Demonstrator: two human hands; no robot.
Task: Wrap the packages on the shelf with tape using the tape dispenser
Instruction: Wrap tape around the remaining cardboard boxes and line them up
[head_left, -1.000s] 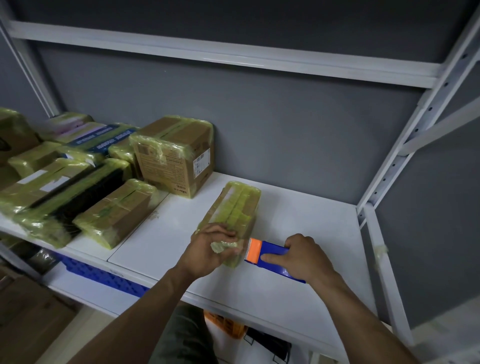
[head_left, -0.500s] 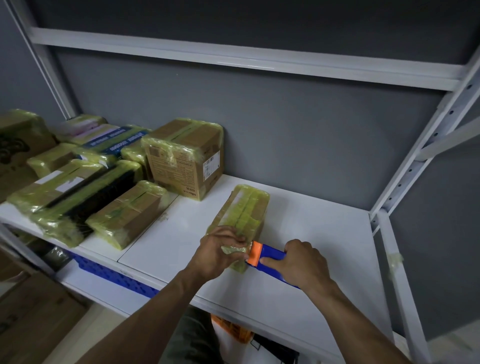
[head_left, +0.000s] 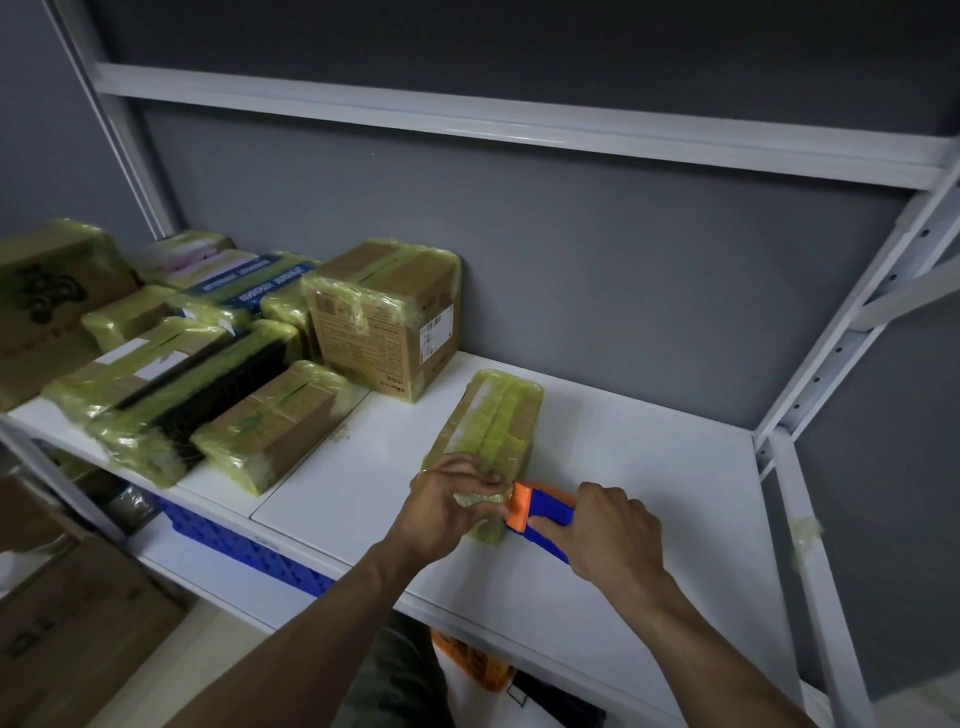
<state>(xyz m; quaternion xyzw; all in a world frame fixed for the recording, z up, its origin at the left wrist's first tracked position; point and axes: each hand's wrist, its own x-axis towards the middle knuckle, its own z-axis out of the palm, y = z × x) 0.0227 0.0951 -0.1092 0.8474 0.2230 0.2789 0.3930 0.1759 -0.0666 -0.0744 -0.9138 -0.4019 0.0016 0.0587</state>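
Observation:
A flat long package (head_left: 493, 421) wrapped in yellowish tape lies on the white shelf board (head_left: 623, 499), pointing away from me. My left hand (head_left: 447, 506) grips its near end and pinches a crumpled strip of tape there. My right hand (head_left: 605, 532) holds a blue tape dispenser (head_left: 545, 517) with an orange front, which sits against the package's near right corner. The rear of the dispenser is hidden under my right hand.
Several taped packages (head_left: 270, 426) and a taller taped carton (head_left: 387, 317) fill the shelf's left part. White uprights (head_left: 810, 499) stand at the right. A blue crate (head_left: 228, 545) sits on the lower shelf; cardboard boxes (head_left: 78, 639) lie on the floor at left.
The dispenser's orange front has moved left from a small gap to the package's near corner. My left hand stays on the package's near end. The camera has shifted slightly.

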